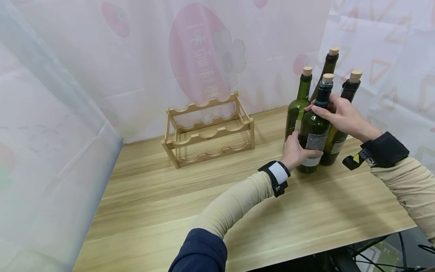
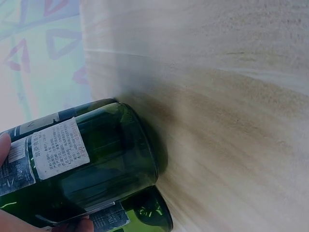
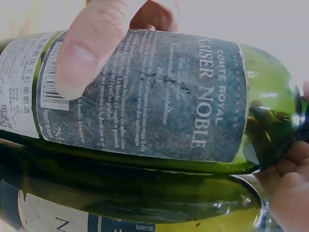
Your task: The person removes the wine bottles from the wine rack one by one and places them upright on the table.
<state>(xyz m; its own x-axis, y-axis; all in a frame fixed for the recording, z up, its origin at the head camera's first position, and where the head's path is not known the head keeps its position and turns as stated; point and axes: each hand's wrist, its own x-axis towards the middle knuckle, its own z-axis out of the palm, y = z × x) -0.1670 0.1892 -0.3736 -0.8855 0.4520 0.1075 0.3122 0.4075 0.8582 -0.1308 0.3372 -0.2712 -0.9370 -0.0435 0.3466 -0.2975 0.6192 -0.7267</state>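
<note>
A dark green wine bottle [image 1: 313,122] with a cork in its mouth stands upright at the front of a tight group on the table's right side. My left hand [image 1: 295,153] grips its lower body, thumb across the label. Higher up, my right hand [image 1: 346,116] holds the bottle around its shoulder and lower neck. The right wrist view shows its grey label [image 3: 178,96], with my left thumb over the barcode. Behind and beside it are a green bottle [image 1: 303,90], a tall bottle [image 1: 329,68] at the back and a dark bottle [image 1: 350,90] on the right, all corked.
A wooden bottle rack [image 1: 222,132] with scalloped rails stands left of the bottles, near the back. Printed white sheets [image 1: 146,68] hang behind and along both sides of the wooden table [image 1: 153,211]. Cables [image 1: 370,260] lie beyond the front right edge.
</note>
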